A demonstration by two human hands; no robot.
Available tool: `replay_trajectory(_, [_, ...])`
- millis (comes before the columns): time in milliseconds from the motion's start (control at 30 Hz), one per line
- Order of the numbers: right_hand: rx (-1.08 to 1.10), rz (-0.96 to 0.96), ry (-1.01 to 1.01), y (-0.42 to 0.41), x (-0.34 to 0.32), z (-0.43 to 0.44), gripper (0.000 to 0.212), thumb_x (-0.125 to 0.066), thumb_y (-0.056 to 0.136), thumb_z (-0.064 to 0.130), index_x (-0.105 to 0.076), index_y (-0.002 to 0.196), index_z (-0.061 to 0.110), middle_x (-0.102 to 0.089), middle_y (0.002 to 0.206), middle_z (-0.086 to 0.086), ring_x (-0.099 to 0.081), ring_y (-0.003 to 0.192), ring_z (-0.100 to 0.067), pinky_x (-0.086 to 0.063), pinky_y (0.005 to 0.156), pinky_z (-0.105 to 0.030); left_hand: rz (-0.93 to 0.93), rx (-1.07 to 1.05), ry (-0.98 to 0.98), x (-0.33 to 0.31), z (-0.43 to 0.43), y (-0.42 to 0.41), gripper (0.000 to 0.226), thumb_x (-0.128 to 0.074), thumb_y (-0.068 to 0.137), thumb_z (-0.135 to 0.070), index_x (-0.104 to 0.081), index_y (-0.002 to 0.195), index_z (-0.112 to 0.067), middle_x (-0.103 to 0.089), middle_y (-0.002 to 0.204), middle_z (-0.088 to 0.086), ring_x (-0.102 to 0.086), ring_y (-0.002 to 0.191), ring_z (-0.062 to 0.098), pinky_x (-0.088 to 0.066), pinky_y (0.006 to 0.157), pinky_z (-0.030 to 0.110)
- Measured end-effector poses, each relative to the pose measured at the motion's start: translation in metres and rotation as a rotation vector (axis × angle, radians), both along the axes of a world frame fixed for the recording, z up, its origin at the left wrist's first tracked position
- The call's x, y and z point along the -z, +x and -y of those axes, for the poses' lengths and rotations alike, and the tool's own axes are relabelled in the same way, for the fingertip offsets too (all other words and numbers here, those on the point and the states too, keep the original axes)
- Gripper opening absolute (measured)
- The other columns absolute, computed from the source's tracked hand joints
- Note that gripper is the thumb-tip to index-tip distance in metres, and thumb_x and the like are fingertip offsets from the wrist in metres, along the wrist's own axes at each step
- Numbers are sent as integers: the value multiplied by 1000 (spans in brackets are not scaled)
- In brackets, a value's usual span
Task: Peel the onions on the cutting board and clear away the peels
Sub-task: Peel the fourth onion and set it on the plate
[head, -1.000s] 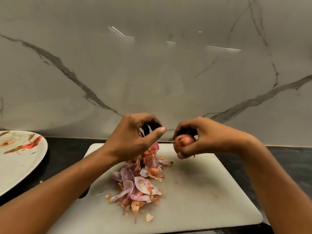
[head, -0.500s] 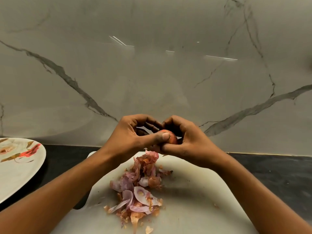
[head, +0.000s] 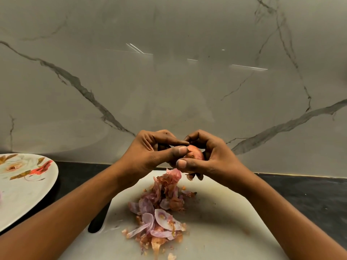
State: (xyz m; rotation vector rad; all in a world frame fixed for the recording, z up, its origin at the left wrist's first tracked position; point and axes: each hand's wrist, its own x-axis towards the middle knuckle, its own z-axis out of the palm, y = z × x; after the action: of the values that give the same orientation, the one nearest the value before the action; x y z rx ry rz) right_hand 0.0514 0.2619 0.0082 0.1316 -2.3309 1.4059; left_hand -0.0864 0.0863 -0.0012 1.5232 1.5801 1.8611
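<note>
A small reddish onion [head: 195,154] is cupped in my right hand [head: 210,156], held above the far edge of the white cutting board [head: 225,222]. My left hand [head: 150,152] meets it from the left, thumb and forefinger pinched on the onion's top. Most of the onion is hidden by fingers. A strip of skin hangs under my right hand. A heap of pink and brown onion peels [head: 161,209] lies on the board below both hands.
A white plate with a floral print [head: 24,188] sits at the left on the black counter [head: 309,196]. A dark handle [head: 97,220] pokes out beside the board's left edge under my left forearm. The marble wall stands close behind.
My hands were apart a second ago, the right one holding the onion alone. They have come together, and my left fingers now pinch the onion's top.
</note>
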Motion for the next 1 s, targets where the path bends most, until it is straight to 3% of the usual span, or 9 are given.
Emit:
replay_trajectory(233, [-54, 60, -180, 4, -5, -6, 35, -83, 85, 22, -73, 118, 15, -76, 101, -11, -70, 77, -26, -52, 59, -25, -7, -59, 54, -2, 1, -2, 21, -76, 87, -14, -80, 103, 0, -76, 85, 17, -70, 75, 27, -58, 69, 29])
replay_trajectory(433, [-63, 78, -186, 5, -8, -13, 45, -82, 81, 15, -73, 126, 19, -77, 110, -8, -73, 96, -20, -56, 74, -22, 37, 5, 124, -16, 15, -12, 7, -77, 89, -9, -78, 89, -2, -66, 68, 15, -59, 58, 26, -52, 51, 27])
replay_trajectory(533, [-25, 76, -155, 5, -8, -17, 43, -85, 78, 16, -75, 120, 17, -75, 108, -11, -69, 90, -20, -52, 67, -20, 17, 22, 117, -21, 23, -21, 9, -80, 84, -10, -75, 81, -4, -58, 64, 15, -52, 52, 22, -46, 46, 25])
replay_trajectory(667, [46, 40, -156, 4, -10, -19, 43, -91, 79, 17, -78, 119, 25, -75, 110, -8, -63, 79, -18, -48, 59, -22, -14, 10, 74, -21, 28, -30, 17, -76, 70, -22, -68, 70, -7, -44, 70, 26, -41, 50, 17, -33, 45, 22])
replay_trajectory(767, [86, 11, -198, 4, -11, -18, 41, -86, 81, 20, -78, 120, 27, -75, 107, 0, -67, 75, -21, -52, 61, -26, -16, 126, -19, -18, 28, -31, 16, -77, 69, -15, -65, 65, -6, -43, 68, 24, -39, 46, 14, -31, 44, 19])
replay_trajectory(900, [69, -4, -226, 3, -10, -18, 51, -88, 76, 16, -77, 125, 28, -74, 116, -5, -72, 90, -24, -58, 72, -28, -181, 193, -188, -10, 21, -22, 10, -81, 78, -5, -73, 72, -7, -64, 74, 18, -59, 57, 16, -47, 52, 21])
replay_trajectory(1000, [-3, 24, -227, 3, -7, -18, 57, -87, 76, 10, -74, 129, 26, -74, 122, -10, -73, 106, -28, -60, 83, -31, -290, 210, -286, -5, 16, -16, 4, -83, 85, -9, -81, 85, -7, -73, 86, 14, -67, 74, 25, -53, 64, 29])
